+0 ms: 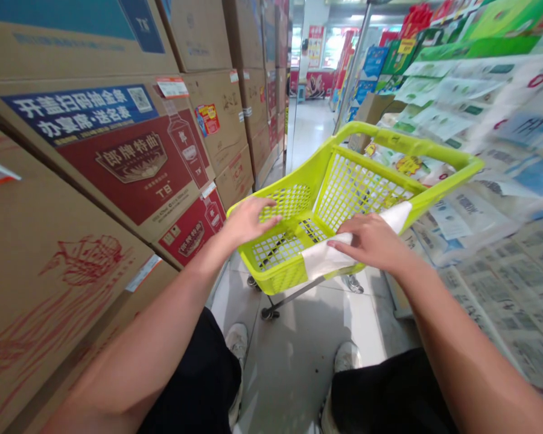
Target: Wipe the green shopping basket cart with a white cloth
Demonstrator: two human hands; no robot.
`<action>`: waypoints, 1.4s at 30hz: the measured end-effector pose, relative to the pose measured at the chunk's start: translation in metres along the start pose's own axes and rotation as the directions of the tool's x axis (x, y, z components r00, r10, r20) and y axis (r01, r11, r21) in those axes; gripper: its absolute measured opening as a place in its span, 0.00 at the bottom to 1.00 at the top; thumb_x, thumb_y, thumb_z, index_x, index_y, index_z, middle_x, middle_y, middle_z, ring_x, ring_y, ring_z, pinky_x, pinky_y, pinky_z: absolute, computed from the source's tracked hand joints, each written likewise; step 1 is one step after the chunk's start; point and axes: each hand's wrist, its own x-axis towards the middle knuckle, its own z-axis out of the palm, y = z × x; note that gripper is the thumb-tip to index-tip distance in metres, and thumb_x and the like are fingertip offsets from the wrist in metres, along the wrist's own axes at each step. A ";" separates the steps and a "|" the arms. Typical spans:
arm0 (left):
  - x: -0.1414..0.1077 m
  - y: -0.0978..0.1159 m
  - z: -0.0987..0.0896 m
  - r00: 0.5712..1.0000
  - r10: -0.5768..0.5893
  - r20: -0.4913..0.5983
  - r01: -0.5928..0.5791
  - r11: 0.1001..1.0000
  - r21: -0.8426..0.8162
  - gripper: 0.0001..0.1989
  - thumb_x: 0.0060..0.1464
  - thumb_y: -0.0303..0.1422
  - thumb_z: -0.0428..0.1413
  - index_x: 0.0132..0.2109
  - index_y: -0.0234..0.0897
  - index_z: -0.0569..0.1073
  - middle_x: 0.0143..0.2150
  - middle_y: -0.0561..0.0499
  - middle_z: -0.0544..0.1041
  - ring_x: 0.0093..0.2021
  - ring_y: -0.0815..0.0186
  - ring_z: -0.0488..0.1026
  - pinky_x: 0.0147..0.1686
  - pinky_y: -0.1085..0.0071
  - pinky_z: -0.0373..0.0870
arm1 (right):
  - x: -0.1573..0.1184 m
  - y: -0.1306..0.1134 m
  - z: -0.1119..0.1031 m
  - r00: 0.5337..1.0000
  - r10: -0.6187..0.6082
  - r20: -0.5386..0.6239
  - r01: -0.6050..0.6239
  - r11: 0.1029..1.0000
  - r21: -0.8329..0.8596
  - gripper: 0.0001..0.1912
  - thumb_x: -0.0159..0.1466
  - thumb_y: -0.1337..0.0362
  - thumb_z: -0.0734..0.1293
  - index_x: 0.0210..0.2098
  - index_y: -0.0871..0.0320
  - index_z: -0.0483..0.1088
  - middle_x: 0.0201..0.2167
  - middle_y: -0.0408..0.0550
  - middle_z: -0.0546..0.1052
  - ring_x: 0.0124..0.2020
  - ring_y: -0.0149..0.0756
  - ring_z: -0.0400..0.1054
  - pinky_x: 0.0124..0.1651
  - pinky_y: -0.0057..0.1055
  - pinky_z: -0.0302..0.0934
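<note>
Loosely, the person's left grip (253, 218) hovers at the near left rim of a yellow-green shopping cart (362, 184), thumb and fingers apart, nothing held; whether it touches the plastic cannot be told. The right grip (365, 238) is curled over the cart's near right rim, closed on a white cloth (323, 260) draped along that edge, part of it beneath the palm. The cart stands tilted across the view, on a pale tiled floor (298, 355). Stacked cardboard cartons (131, 163) line the left, white plastic packs (461, 99) the right; beyond, a bright aisle (314, 123) recedes.
</note>
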 end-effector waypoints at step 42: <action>0.030 -0.057 0.020 0.875 -0.483 0.042 0.449 0.839 0.307 0.22 0.63 0.29 0.51 0.62 0.46 0.66 0.59 0.43 0.77 0.56 0.52 0.78 0.49 0.63 0.74 | 0.039 -0.111 0.023 0.966 -0.156 0.204 0.157 0.988 0.011 0.18 0.79 0.55 0.58 0.48 0.54 0.78 0.47 0.47 0.84 0.47 0.40 0.78 0.45 0.34 0.55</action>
